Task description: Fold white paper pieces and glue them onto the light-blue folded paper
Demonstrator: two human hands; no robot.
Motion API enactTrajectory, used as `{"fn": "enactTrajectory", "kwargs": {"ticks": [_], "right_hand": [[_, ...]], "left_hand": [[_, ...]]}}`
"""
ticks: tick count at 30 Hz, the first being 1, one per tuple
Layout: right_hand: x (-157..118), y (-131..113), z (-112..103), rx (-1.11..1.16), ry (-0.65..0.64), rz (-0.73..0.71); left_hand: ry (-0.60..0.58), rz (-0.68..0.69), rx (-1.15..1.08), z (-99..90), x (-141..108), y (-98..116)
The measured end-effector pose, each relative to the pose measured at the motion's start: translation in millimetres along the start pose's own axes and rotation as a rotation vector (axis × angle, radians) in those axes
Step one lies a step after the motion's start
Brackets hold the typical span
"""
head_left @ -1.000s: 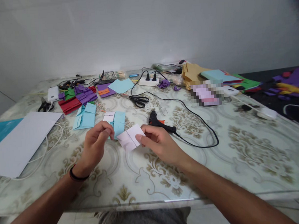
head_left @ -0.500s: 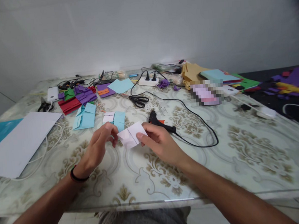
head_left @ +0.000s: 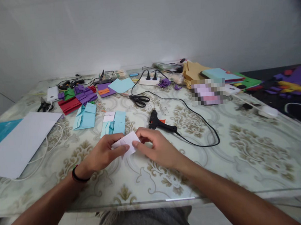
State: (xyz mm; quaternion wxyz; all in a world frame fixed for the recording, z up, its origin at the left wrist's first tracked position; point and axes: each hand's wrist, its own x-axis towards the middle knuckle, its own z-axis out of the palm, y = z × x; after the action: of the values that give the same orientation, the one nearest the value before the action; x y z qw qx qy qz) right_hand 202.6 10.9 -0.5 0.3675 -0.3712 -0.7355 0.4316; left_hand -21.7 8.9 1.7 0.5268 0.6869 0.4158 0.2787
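Note:
A small folded piece of white paper [head_left: 128, 141] is pinched between both hands, just above the patterned tablecloth. My left hand [head_left: 107, 150] grips its left side, thumb on top and fingers behind. On the right edge, my right hand [head_left: 156, 144] pinches it with thumb and fingers. Right behind the hands lie light blue folded papers [head_left: 119, 119] with a small white folded piece [head_left: 109, 116] on them. A black glue gun [head_left: 162, 123] rests beyond my right hand, its cord curving off to the right.
Black scissors [head_left: 139, 100] and a white power strip [head_left: 149, 81] lie farther back. Red folded papers [head_left: 69, 105], purple folded papers [head_left: 85, 95] and light blue ones [head_left: 84, 116] sit at the left. A large white sheet [head_left: 27, 143] covers the left side. Brown paper [head_left: 194, 72] is at the back right.
My left hand has moved right and taken hold of the white paper's left side. The paper has shifted slightly left and down, and turned; the right hand still holds it.

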Motion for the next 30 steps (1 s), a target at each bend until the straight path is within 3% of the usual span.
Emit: {"fn": "enactTrajectory", "kwargs": {"ticks": [6, 14, 21, 30], "right_hand": [[0.9, -0.3, -4.4, 0.046, 0.021, 0.005], [1.0, 1.8, -2.4, -0.006, -0.052, 0.020], [1.4, -2.2, -8.0, 0.044, -0.025, 0.010], [0.0, 1.6, -4.1, 0.008, -0.068, -0.010]], "left_hand": [[0.018, 0.013, -0.011, 0.0, 0.1, 4.0], [-0.022, 0.028, 0.006, 1.4, -1.2, 1.0], [0.028, 0.039, 0.004, -0.9, -1.3, 1.5], [-0.061, 0.060, 0.011, 2.6, -2.3, 4.9]]}}
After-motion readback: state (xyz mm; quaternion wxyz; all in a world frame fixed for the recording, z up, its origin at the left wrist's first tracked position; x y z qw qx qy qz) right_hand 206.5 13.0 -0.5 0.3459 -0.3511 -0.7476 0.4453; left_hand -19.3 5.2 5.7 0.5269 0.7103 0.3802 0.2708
